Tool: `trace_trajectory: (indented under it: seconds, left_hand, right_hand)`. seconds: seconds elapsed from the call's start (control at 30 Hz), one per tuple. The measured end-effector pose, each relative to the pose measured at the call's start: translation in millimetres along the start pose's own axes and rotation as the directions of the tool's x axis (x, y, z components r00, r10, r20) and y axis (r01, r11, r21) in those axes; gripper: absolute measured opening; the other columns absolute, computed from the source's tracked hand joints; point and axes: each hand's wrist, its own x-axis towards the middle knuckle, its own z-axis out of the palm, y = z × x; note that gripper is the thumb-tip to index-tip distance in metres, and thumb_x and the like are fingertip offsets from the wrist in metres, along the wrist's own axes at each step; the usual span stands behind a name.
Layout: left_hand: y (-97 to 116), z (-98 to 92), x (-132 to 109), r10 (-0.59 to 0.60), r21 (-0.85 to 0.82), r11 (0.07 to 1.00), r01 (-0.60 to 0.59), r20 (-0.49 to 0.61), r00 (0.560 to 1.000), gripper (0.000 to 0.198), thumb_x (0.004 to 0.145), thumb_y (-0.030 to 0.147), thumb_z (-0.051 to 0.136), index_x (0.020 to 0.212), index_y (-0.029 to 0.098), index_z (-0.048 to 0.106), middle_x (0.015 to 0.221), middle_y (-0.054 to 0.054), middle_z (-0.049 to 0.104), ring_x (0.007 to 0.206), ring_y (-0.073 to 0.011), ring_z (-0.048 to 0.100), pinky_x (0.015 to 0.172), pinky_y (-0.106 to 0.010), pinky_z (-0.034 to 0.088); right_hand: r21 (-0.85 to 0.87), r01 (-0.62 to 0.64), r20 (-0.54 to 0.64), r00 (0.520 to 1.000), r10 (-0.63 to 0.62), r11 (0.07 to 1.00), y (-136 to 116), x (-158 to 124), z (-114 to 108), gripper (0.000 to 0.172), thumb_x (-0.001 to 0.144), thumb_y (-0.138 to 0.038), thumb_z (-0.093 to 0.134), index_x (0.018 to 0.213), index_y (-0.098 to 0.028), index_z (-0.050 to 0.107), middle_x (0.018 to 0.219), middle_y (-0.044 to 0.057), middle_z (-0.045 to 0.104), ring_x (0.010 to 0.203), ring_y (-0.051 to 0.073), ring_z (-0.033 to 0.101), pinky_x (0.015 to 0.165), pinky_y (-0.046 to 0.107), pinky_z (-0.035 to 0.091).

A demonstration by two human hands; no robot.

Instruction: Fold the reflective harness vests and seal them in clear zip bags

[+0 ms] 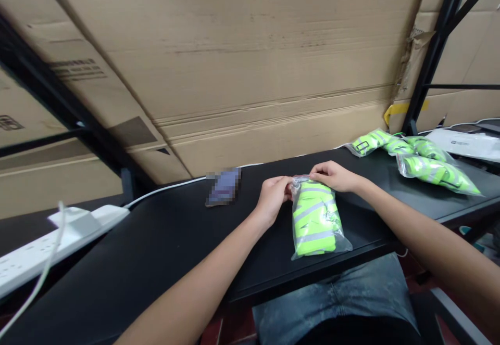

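A clear zip bag (317,220) with a folded neon-yellow reflective item inside lies on the black table (172,246), close to its front edge. My left hand (274,195) pinches the bag's top left corner, fingers closed. At the top edge, toward the right, my right hand (332,175) grips the same bag between thumb and fingers. Grey reflective bands cross the yellow material, and the bag's lower end points toward me.
Several similar filled bags (437,170) lie at the right rear. A pixelated phone-like object (224,186) rests left of my hands. A white power strip (58,243) with a cable occupies the left. Cardboard (250,64) and black metal posts (433,48) stand behind the table.
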Motion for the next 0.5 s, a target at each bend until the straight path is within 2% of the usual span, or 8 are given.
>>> trace_trajectory:
  seconds: [0.13, 0.23, 0.33, 0.5]
  left_hand:
    - [1, -2.0, -2, -0.015, 0.070, 0.998, 0.008, 0.112, 0.994, 0.019, 0.074, 0.030, 0.074, 0.066, 0.012, 0.071, 0.061, -0.006, 0.065, 0.051, -0.0115, 0.057, 0.051, -0.024, 0.046]
    - [2, 0.2, -4, 0.018, 0.086, 0.996, -0.026, 0.099, 0.995, 0.016, 0.072, 0.029, 0.076, 0.070, 0.013, 0.074, 0.069, -0.007, 0.070, 0.059, -0.0127, 0.061, 0.056, -0.024, 0.049]
    - [2, 2.7, -5, 0.004, 0.045, 0.999, -0.008, 0.083, 0.997, 0.013, 0.072, 0.026, 0.076, 0.076, 0.013, 0.076, 0.076, -0.008, 0.072, 0.066, -0.0143, 0.065, 0.063, -0.025, 0.052]
    - [2, 2.6, -4, -0.006, -0.020, 1.000, 0.008, 0.071, 0.997, 0.013, 0.072, 0.026, 0.075, 0.076, 0.013, 0.075, 0.077, -0.008, 0.072, 0.067, -0.0148, 0.066, 0.061, -0.025, 0.052]
  right_hand:
    - [-0.024, 0.024, -0.009, 1.000, -0.025, 0.999, 3, 0, 1, 0.028, 0.087, -0.043, 0.058, 0.081, -0.016, 0.064, 0.071, 0.001, 0.058, 0.063, 0.012, 0.048, 0.060, 0.027, 0.040]
    - [-0.009, 0.051, -0.020, 0.998, -0.051, 0.999, 2, 0, 1, 0.028, 0.087, -0.044, 0.058, 0.081, -0.017, 0.063, 0.070, 0.000, 0.056, 0.062, 0.012, 0.047, 0.059, 0.026, 0.039]
    - [-0.018, 0.077, -0.038, 0.996, -0.077, 0.997, -3, -1, -1, 0.028, 0.088, -0.043, 0.057, 0.081, -0.017, 0.063, 0.069, 0.000, 0.056, 0.062, 0.012, 0.047, 0.057, 0.026, 0.038]
    - [-0.169, 0.103, -0.048, 0.992, -0.113, 0.980, -10, -5, -4, 0.025, 0.091, -0.038, 0.055, 0.084, -0.016, 0.066, 0.075, 0.003, 0.063, 0.068, 0.013, 0.052, 0.061, 0.026, 0.040]
